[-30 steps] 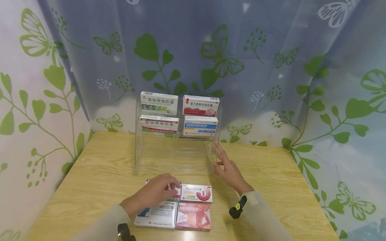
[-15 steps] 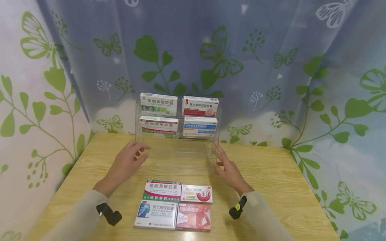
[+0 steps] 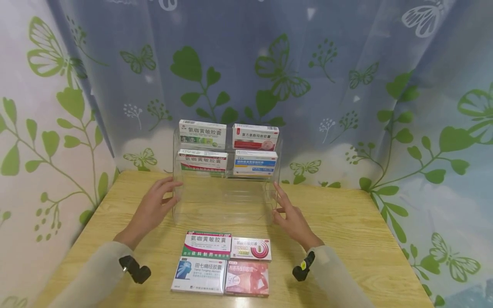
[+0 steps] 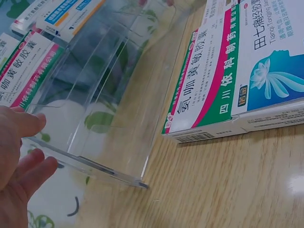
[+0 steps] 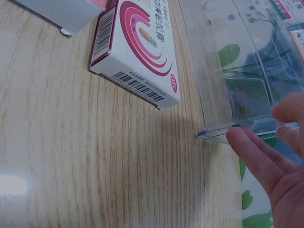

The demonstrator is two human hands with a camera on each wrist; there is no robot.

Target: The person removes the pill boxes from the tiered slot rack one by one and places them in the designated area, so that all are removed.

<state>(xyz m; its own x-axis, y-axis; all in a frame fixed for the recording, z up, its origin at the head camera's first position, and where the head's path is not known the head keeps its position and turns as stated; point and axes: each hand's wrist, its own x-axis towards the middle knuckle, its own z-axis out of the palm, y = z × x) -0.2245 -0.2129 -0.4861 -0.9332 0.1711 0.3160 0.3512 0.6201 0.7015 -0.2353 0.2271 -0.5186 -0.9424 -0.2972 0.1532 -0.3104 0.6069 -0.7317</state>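
Note:
A clear acrylic display rack (image 3: 225,205) stands on the table, with medicine boxes in its two upper tiers. My left hand (image 3: 155,203) is at the rack's left side, fingers loosely bent, fingertips right at the side edge. On the opposite side my right hand (image 3: 290,218) touches the rack's side panel with extended fingers, the thumb lower near the front corner. In front of the rack lie a green-and-pink medicine box (image 3: 206,245), a white box with red arcs (image 3: 251,249), a white-and-blue box (image 3: 199,275) and a pink box (image 3: 247,279), edge to edge.
Upright in the rack are a white-and-green box (image 3: 202,135), a white-and-red box (image 3: 255,137), a red-and-green box (image 3: 202,162) and a blue-and-white box (image 3: 255,163). Patterned curtain (image 3: 239,55) hangs behind and beside the wooden table (image 3: 339,239).
My left hand has moved from above the green-and-pink box up and left to the rack's left side. The right hand stays at the right side. The boxes keep their places.

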